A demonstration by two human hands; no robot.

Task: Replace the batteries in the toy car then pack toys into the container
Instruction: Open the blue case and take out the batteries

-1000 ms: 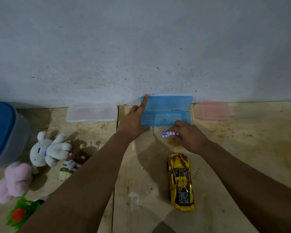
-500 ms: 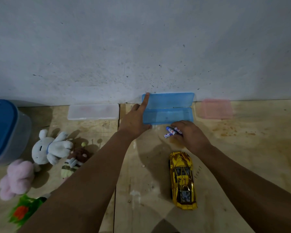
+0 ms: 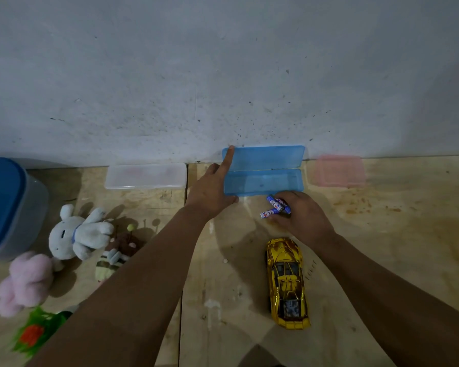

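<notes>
A blue plastic case (image 3: 264, 172) lies open against the wall, its lid leaning back. My left hand (image 3: 214, 190) rests at the case's left end, index finger stretched up along the lid and thumb at the front edge. My right hand (image 3: 297, 217) holds several small blue-and-white batteries (image 3: 274, 207) just in front of the case. The gold toy car (image 3: 286, 280) lies on the wooden floor below my right hand, nose toward the case.
A clear case (image 3: 145, 176) and a pink case (image 3: 338, 170) lie by the wall. A big blue-lidded container (image 3: 8, 205) stands at the left. A white bunny (image 3: 76, 234), a pink plush (image 3: 28, 282), a bee plush (image 3: 112, 260) and a green-red toy (image 3: 35, 332) lie left.
My right hand has gathered more batteries: one was in its fingers a second ago, several now. The left hand stays on the case.
</notes>
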